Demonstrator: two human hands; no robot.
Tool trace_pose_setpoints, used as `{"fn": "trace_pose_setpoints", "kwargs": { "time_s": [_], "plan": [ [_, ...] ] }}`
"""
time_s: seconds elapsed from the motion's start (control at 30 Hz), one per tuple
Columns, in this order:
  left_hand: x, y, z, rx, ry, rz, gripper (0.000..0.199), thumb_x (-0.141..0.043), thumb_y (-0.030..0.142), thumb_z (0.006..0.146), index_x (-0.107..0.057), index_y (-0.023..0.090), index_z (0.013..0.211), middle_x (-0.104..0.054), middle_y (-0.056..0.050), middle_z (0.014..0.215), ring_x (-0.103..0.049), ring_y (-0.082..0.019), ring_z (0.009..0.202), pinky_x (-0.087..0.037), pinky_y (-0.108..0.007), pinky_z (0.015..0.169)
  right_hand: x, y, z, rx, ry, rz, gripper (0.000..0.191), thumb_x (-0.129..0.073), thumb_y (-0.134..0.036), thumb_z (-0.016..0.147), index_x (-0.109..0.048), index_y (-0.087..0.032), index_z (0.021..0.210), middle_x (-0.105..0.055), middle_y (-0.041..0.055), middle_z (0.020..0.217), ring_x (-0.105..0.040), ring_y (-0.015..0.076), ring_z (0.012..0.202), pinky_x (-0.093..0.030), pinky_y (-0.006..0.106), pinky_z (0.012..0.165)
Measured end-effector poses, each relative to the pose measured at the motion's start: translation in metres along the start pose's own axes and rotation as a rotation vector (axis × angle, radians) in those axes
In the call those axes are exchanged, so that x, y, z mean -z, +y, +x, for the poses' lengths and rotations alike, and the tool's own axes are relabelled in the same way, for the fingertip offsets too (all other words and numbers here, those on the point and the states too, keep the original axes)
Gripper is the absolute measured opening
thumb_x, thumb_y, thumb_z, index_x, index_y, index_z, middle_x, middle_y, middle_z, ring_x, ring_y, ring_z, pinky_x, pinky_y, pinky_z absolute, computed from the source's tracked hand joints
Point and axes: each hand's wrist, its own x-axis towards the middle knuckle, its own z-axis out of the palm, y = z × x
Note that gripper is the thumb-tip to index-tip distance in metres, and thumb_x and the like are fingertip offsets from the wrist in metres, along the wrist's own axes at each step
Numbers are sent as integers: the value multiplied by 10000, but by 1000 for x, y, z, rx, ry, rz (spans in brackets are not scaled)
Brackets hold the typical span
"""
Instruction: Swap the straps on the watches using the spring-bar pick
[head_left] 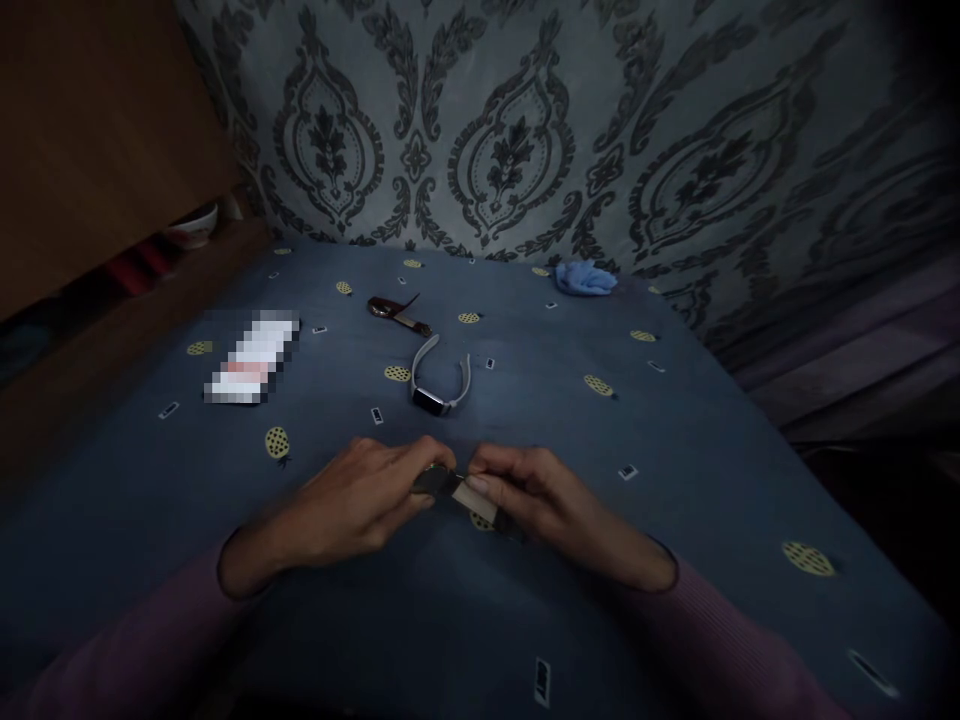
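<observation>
Between my two hands is a wristwatch with a round, dark case [433, 481] and a strap [475, 501] whose pale underside shows. My left hand [360, 490] is closed around the case, thumb below and fingers over the top. The strap is pinched close to the case by my right hand [551, 500]; its far end hangs in shadow beneath that hand. Just beyond my hands lies a smartwatch [430, 400] with a light grey band spread open. Farther back rests another watch with a brown strap [397, 315].
A blue cloth with a pineapple pattern [525, 420] covers the surface. On the left lies a bright, pixelated rectangular object [255, 358]. A crumpled light-blue cloth [586, 279] sits near the patterned wall [510, 150]. A wooden cabinet [90, 130] borders the left side.
</observation>
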Motion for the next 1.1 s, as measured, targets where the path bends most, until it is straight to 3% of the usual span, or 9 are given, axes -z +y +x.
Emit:
{"fn": "trace_pose_setpoints", "kwargs": {
  "time_s": [0.13, 0.27, 0.43, 0.57, 0.8, 1.1],
  "plan": [
    [0, -1, 1, 20, -10, 19, 189, -430, 206, 993, -440, 256, 1175, -673, -16, 1092, -647, -204, 926, -401, -329, 796, -2, -2, 1, -15, 22, -48, 369, -504, -459, 983, -515, -186, 734, -433, -32, 653, -400, 103, 580, -346, 229, 519],
    [4, -5, 3, 3, -12, -39, 183, -466, 216, 977, -455, 247, 1157, -654, 2, 955, -618, -179, 820, -400, -307, 747, -4, 1, 2, 10, 58, -119, 367, -484, -456, 987, -483, -198, 725, -391, -47, 636, -377, 102, 558, -317, 237, 515],
    [10, -3, 4, 25, -22, -161, 158, -516, 246, 946, -491, 229, 1101, -562, 40, 792, -549, -147, 693, -383, -282, 661, -2, 4, 4, 149, 111, -281, 367, -451, -413, 1015, -481, -204, 715, -430, -31, 655, -419, 120, 596, -342, 256, 560],
    [12, 0, 4, 52, -17, -238, 174, -548, 267, 926, -519, 223, 1092, -552, 41, 783, -517, -140, 661, -376, -278, 637, -2, 4, 3, 273, 190, -431, 366, -448, -400, 1028, -513, -205, 724, -464, -3, 706, -467, 147, 677, -367, 264, 600],
    [12, 0, 3, 111, -32, -331, 167, -573, 277, 914, -514, 225, 1062, -530, 35, 792, -482, -143, 692, -361, -266, 623, -5, -1, 0, 189, 138, -375, 303, -436, -342, 1034, -480, -216, 761, -429, -48, 622, -431, 114, 555, -335, 258, 551],
    [13, 0, 3, 133, -51, -461, 187, -576, 287, 894, -519, 209, 1055, -518, 22, 827, -458, -143, 717, -367, -267, 629, 0, -6, -5, 137, 62, -245, 264, -386, -364, 1041, -534, -197, 901, -443, -39, 685, -412, 118, 599, -347, 257, 578]
  ]
}}
